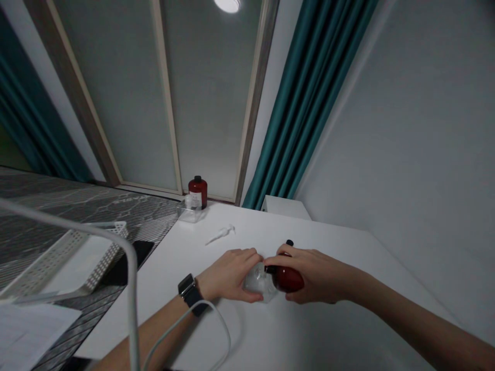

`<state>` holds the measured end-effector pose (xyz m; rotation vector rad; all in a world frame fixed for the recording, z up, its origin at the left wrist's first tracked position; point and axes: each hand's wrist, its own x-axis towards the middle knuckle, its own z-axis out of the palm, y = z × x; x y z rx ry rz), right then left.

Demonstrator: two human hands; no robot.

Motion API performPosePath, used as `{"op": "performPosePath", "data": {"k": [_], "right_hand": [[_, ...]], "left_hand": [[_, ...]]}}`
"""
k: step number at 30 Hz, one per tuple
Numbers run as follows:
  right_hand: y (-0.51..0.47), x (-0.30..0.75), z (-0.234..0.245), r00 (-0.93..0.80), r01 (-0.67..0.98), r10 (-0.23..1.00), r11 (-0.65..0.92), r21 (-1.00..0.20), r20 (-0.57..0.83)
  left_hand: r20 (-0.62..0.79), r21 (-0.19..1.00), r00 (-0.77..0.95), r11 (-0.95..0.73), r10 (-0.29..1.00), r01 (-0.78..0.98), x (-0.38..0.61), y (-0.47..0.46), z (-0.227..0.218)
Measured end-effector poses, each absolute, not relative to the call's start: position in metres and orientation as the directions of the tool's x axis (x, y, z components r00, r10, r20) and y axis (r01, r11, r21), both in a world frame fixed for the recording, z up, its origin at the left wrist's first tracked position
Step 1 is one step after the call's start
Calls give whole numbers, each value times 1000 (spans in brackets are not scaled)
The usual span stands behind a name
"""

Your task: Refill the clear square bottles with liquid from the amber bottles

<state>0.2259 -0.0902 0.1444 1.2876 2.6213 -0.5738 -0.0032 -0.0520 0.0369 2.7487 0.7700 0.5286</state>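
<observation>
My left hand (234, 273), with a dark watch (189, 291) on the wrist, is wrapped round a clear container (258, 282) on the white table. My right hand (319, 273) grips a dark red bottle (289, 280) tipped on its side. The bottle's black neck points left, over the top of the clear container; I cannot tell whether they touch or whether liquid flows. Just behind my right hand a small black cap (290, 242) shows, with what is under it mostly hidden. A white pump head with its tube (220, 235) lies farther back on the table.
At the table's far left corner stand another dark red bottle (197, 190) and a clear tray (189, 214) with a whitish item. A white perforated basket (69, 263) is at left. A white cable (133, 288) crosses the near left. A white box (286, 207) is behind the table.
</observation>
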Motion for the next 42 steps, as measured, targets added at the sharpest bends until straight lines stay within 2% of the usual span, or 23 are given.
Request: {"op": "performPosePath", "data": {"k": [9, 15, 28, 36, 42], "right_hand": [[-90, 225, 145, -610, 792, 725, 541, -283, -321], [-90, 224, 147, -601, 799, 725, 533, -280, -336], [-91, 225, 146, -607, 795, 722, 548, -262, -332], [-90, 224, 147, -599, 801, 728, 544, -251, -333], [-91, 222, 149, -583, 812, 732, 530, -242, -353]], "left_hand": [[297, 346, 803, -842, 517, 414, -6, -49, 38], [282, 410, 803, -823, 525, 394, -10, -49, 43], [248, 435, 768, -776, 591, 457, -21, -44, 52], [266, 476, 773, -776, 575, 413, -20, -46, 54], [221, 498, 776, -753, 590, 431, -20, -47, 57]]}}
